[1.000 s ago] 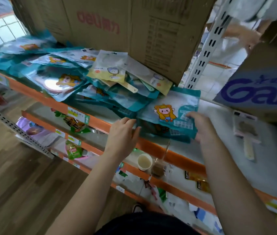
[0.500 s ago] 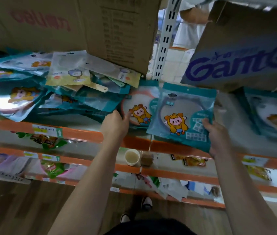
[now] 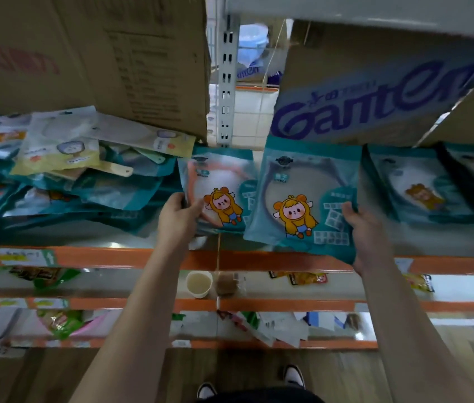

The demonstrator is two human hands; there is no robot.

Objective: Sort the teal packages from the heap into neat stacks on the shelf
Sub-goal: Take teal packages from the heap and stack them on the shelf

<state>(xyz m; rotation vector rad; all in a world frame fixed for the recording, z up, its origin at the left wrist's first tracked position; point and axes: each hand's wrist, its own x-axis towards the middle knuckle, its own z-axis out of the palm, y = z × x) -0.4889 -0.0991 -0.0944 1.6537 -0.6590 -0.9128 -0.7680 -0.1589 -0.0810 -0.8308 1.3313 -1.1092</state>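
1. While the right hand grips its lower right corner, thumb on the front, a teal package is held tilted over the front of the shelf, its lower edge crossing the orange front rail.
2. Its face carries a clear round window edged by a grey ring, a cartoon child in a yellow hood at lower centre, a grid of small white panels at lower right and a dark logo on the teal header band.
3. Just to its left, partly under its edge, a second teal package of the same print but with an orange ring lies on the shelf; the left hand holds its left edge, thumb on top and fingers curled beneath.
4. Left of that hand sprawls the heap of teal packs lying at all angles, with two pale yellow packs and a cream handle on top.
5. To the right, a stack of like teal packs lies flat and squared, with another beside it at the frame's edge, blurred.
6. Behind stand a brown carton and a carton with blue lettering, a grey slotted post between them.
7. A paper cup stands on the lower shelf.
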